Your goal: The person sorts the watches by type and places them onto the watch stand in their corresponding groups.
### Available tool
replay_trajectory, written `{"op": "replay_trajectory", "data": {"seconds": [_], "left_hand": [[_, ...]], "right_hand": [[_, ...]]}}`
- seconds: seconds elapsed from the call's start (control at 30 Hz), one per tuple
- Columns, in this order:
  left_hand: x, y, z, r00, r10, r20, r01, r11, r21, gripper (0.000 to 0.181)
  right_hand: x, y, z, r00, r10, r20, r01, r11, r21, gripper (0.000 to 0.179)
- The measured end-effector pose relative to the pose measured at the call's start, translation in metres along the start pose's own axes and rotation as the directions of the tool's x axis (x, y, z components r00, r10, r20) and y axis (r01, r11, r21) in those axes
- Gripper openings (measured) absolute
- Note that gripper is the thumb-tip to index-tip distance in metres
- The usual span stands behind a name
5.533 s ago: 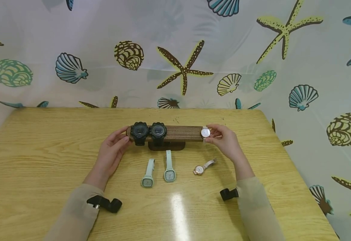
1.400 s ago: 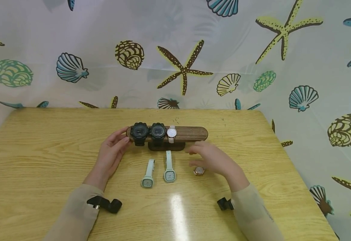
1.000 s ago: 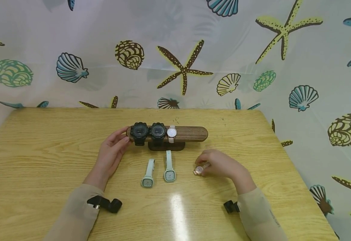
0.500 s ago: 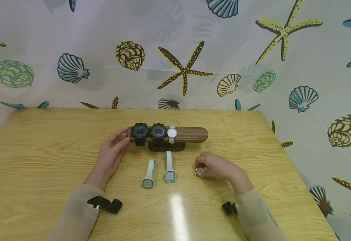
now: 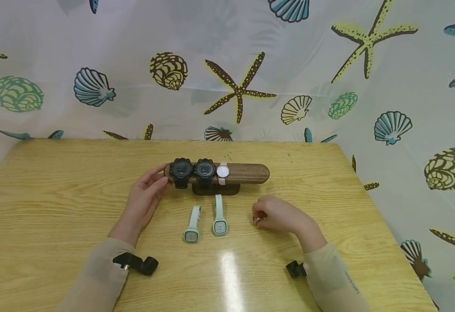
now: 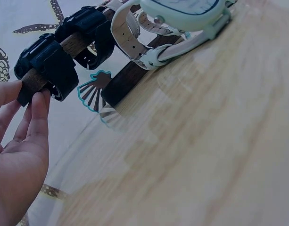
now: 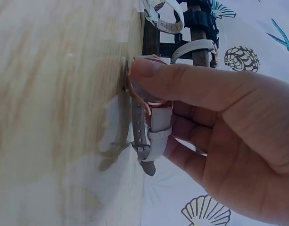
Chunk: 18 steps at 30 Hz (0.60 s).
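My left hand point(image 5: 146, 197) pinches the left end of a dark wooden watch stand point(image 5: 247, 173). Two black digital watches, one nearer that hand point(image 5: 181, 169) and one beside it point(image 5: 205, 170), are strapped round the bar, followed by a white-faced watch point(image 5: 222, 172) with a pale strap. At the right, my right hand point(image 5: 280, 214) holds a rose-gold watch point(image 7: 153, 106) with a whitish strap between thumb and fingers, at the table surface. In the head view the fingers hide most of that watch.
Two mint-green square watches, the left one point(image 5: 191, 235) and the right one point(image 5: 220, 226), lie on the wooden table point(image 5: 75, 186) in front of the stand. A shell-patterned cloth point(image 5: 134, 99) hangs behind and at the right.
The white-faced watch has slid from the bar's right end to beside the black watches. My right hand has left it and taken hold of the rose-gold watch, now tilted. The left hand stays put.
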State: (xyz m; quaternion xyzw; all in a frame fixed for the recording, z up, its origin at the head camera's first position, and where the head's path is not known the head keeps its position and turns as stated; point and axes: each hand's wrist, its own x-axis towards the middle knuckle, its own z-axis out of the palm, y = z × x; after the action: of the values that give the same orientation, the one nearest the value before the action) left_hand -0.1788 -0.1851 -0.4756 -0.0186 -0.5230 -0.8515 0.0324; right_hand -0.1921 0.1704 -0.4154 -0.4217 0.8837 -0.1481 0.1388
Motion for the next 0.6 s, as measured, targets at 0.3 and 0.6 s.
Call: {"op": "replay_trajectory", "data": {"seconds": [0.3, 0.6], "left_hand": [[0.001, -0.001, -0.001, 1.000, 0.003, 0.002, -0.003, 1.000, 0.003, 0.045], [0.000, 0.000, 0.000, 1.000, 0.001, 0.005, -0.001, 1.000, -0.001, 0.044]], "right_hand": [[-0.002, -0.002, -0.005, 0.994, 0.102, -0.036, -0.099, 0.993, 0.065, 0.008], [-0.008, 0.002, -0.021, 0.895, 0.363, -0.260, -0.299, 0.919, 0.256, 0.010]]}}
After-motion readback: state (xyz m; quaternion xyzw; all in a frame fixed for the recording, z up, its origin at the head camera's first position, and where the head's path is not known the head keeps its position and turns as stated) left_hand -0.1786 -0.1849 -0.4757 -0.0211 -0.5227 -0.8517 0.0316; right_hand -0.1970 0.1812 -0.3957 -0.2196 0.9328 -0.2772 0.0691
